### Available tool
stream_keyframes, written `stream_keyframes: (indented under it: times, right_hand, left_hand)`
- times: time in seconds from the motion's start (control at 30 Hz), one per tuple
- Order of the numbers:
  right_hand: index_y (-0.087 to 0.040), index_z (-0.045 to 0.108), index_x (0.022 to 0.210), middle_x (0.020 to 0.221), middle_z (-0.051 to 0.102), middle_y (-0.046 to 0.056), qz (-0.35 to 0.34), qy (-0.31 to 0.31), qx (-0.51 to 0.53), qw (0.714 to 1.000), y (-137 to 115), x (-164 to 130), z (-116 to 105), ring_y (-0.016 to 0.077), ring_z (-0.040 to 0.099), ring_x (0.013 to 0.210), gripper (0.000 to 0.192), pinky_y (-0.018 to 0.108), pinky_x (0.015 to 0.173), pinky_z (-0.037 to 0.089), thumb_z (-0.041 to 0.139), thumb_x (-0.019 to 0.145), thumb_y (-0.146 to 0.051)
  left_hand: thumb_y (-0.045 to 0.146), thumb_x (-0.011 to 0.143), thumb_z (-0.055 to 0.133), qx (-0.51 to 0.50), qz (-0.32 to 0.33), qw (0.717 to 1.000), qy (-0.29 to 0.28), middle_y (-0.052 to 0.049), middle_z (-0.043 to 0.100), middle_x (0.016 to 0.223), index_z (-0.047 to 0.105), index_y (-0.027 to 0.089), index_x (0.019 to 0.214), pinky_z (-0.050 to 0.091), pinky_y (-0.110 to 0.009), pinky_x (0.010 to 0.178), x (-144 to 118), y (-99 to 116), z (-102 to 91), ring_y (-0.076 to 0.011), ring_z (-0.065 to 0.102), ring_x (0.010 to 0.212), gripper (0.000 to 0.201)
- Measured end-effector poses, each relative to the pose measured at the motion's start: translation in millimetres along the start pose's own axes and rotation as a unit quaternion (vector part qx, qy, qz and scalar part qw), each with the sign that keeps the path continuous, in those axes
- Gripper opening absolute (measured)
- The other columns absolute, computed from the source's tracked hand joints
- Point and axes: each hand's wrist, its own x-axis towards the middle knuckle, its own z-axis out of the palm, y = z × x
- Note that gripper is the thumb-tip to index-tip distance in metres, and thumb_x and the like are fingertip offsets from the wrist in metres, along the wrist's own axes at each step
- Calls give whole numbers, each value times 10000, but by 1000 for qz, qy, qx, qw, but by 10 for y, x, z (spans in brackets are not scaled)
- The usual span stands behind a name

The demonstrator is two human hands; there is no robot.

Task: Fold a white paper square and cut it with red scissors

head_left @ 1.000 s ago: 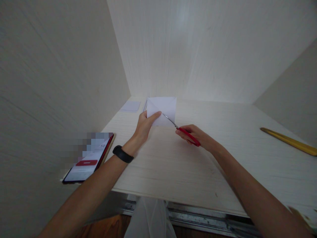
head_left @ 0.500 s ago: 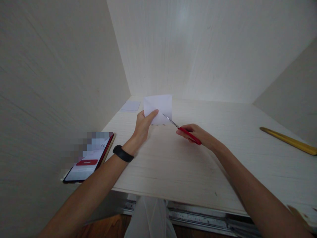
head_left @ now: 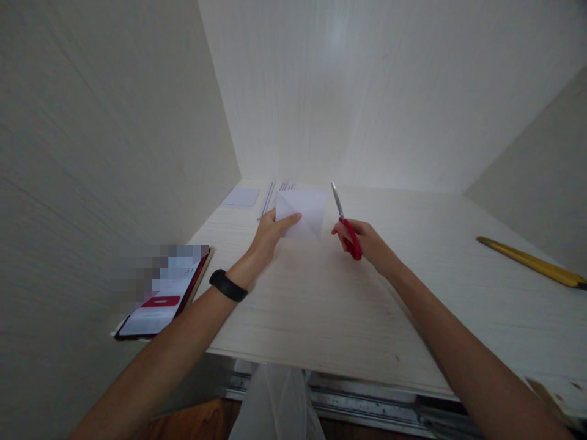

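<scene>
My left hand [head_left: 269, 234] pinches a folded white paper [head_left: 305, 212] by its lower left edge, just above the pale wooden desk [head_left: 321, 293]. A black band sits on that wrist. My right hand [head_left: 364, 241] grips red-handled scissors [head_left: 345, 225], blades pointing up and away, clear of the paper and to its right. The blades look closed together.
A phone [head_left: 162, 296] with a lit screen leans at the desk's left edge by the side wall. A small paper square [head_left: 242, 196] and a strip of paper [head_left: 275, 190] lie at the back left. A yellow ruler [head_left: 532, 263] lies far right. Walls enclose three sides.
The scissors have come out of the paper and swung right, blades now pointing upward. The paper has dropped lower in my left hand, and a strip now shows behind it.
</scene>
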Motion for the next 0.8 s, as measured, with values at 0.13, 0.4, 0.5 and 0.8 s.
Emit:
stream_keyframes:
  times: [0.13, 0.4, 0.5, 0.8]
  right_hand:
    - [-183, 541, 807, 572, 468, -34, -40, 23, 38, 998, -63, -21, 82, 98, 440, 495, 430, 239, 459, 339, 518, 796, -613]
    - [-195, 481, 688, 552, 495, -36, -27, 34, 44, 998, -137, -75, 54, 95, 451, 501, 276, 246, 487, 351, 631, 725, -424]
    - [-192, 491, 693, 549, 489, -41, -23, 44, 51, 997, -127, -65, 30, 91, 437, 493, 224, 244, 479, 340, 618, 712, -376]
    - [-198, 452, 660, 575, 420, -62, -61, 64, 58, 994, -51, 11, 63, 83, 393, 519, 216, 243, 496, 308, 605, 666, -350]
  left_hand:
    - [318, 643, 764, 49, -32, 997, -55, -94, 731, 901, 695, 121, 919, 486, -294, 681, -9, -24, 27, -184, 648, 732, 347]
    - [340, 637, 780, 93, -38, 989, -106, -97, 733, 898, 713, 141, 895, 494, -314, 673, -8, -83, 24, -202, 655, 729, 332]
    - [337, 634, 786, 85, -50, 987, -129, -108, 733, 931, 716, 136, 920, 503, -333, 720, -3, -92, 15, -208, 664, 759, 357]
    - [284, 564, 817, 151, -57, 973, -166, -91, 749, 842, 732, 146, 787, 519, -330, 704, 50, -111, -42, -206, 665, 712, 276]
